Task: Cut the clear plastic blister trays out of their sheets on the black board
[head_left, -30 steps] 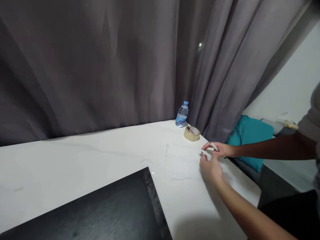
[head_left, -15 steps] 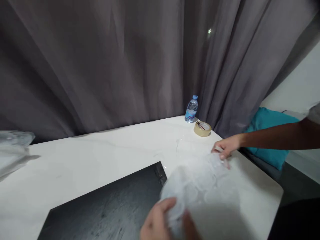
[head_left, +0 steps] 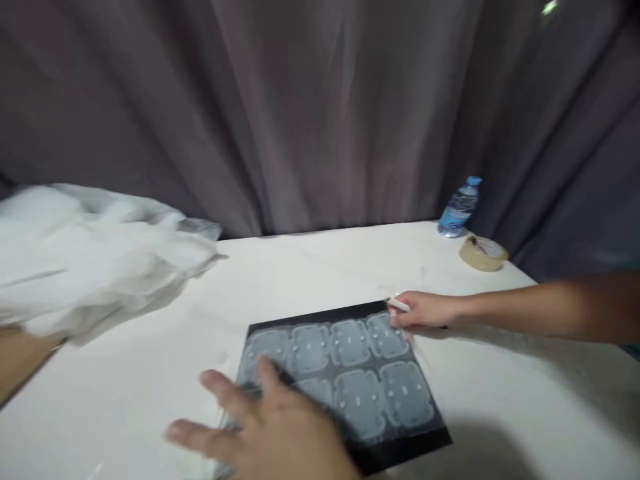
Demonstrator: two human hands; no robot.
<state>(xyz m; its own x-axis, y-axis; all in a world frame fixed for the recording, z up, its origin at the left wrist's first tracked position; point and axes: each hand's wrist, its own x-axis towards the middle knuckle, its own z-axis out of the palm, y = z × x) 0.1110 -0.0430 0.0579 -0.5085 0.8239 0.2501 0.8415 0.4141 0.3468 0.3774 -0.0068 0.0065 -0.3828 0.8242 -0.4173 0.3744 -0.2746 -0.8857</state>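
We are apparently laying a plastic sheet [head_left: 357, 400] on a black board [head_left: 425, 439] beneath our spread left fingers [head_left: 229, 397], our right fingers [head_left: 405, 319] gripping a white stick [head_left: 399, 305]; the next move is seemingly calling for alignment.

Wht tbl [head_left: 325, 267] w/ blk panel [head_left: 425, 445], crumpled wht pile [head_left: 100, 253] L, btl [head_left: 455, 215] + tape roll [head_left: 479, 257] far R.

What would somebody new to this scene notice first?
Probably the black board low in the middle, overlaid with a translucent sheet of rounded panels. The left hand spreads, blurred, over its near left part; the right, holding a small white object, is at its far right corner. Next, perhaps, the crumpled white heap at the picture's left.
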